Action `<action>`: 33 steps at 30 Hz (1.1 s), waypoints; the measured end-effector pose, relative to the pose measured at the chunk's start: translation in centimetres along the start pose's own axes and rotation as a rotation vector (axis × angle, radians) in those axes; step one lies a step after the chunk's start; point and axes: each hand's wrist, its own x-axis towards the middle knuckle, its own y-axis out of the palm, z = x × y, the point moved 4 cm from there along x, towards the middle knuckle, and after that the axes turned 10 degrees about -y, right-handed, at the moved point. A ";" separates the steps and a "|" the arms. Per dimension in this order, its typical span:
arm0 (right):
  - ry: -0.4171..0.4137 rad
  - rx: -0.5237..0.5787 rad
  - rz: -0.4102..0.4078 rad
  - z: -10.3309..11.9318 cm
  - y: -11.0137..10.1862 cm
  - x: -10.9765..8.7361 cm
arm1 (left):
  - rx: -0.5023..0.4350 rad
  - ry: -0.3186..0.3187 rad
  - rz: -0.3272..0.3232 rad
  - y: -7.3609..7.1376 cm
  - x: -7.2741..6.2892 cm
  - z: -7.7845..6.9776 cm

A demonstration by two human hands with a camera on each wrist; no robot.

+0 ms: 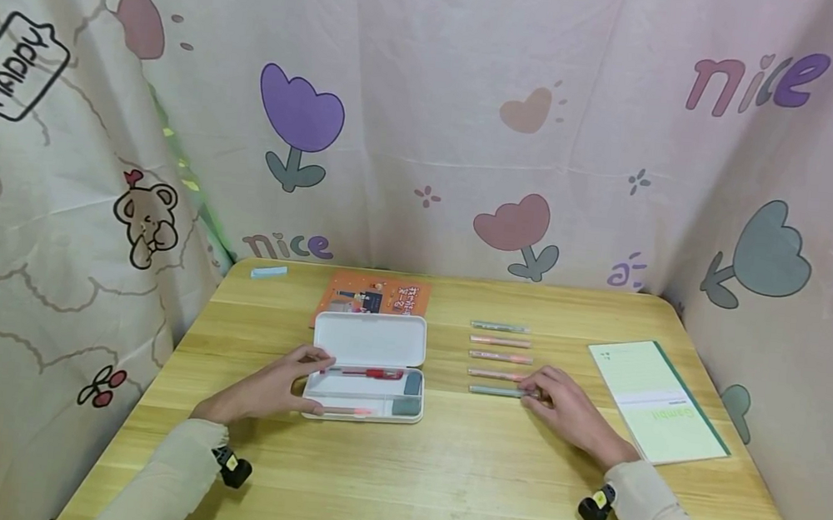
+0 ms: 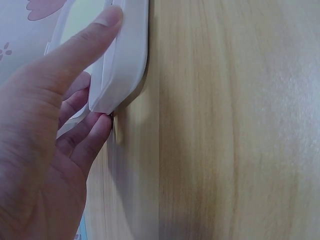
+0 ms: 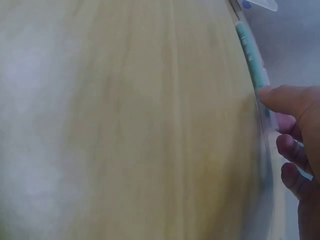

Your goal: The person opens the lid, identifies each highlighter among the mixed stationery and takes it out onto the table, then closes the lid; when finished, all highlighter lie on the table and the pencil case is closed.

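A white pencil case (image 1: 363, 420) lies with its lid (image 1: 369, 339) raised in the head view. My left hand (image 1: 272, 384) grips its left end, thumb at the front rim and fingers round the side and back. Inside are a red pen (image 1: 383, 374), a pink-orange pen (image 1: 349, 411) and grey-green pieces (image 1: 406, 407) at the right. To the right of the case, my right hand (image 1: 564, 404) pinches the right end of a green pen (image 1: 497, 392), which lies nearest in a column of pens. Thumb and pen (image 3: 248, 52) show in the right wrist view; the other fingers are loosely bent.
Several more pens (image 1: 501, 342) lie parallel behind the green one. A pale green notepad (image 1: 655, 400) lies at the right, an orange book (image 1: 376, 290) behind the case. A light blue strip (image 1: 269, 272) sits at the far left. Printed cloth (image 1: 429, 127) surrounds the wooden table (image 1: 409, 494).
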 end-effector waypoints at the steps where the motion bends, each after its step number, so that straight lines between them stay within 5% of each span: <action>1: 0.004 0.004 -0.001 0.1 0.0 0.1 | -0.001 -0.001 0.000 0.0 0.0 0.0; 14: -0.131 0.028 -0.012 5.1 0.2 4.5 | 0.002 -0.004 -0.003 -0.1 0.0 -0.1; 19: -0.185 0.119 0.017 8.0 1.7 7.2 | 0.004 0.018 -0.009 0.0 0.0 -0.2; 33: -0.387 0.021 0.154 16.1 7.8 12.4 | -0.003 0.013 -0.006 0.0 0.0 0.0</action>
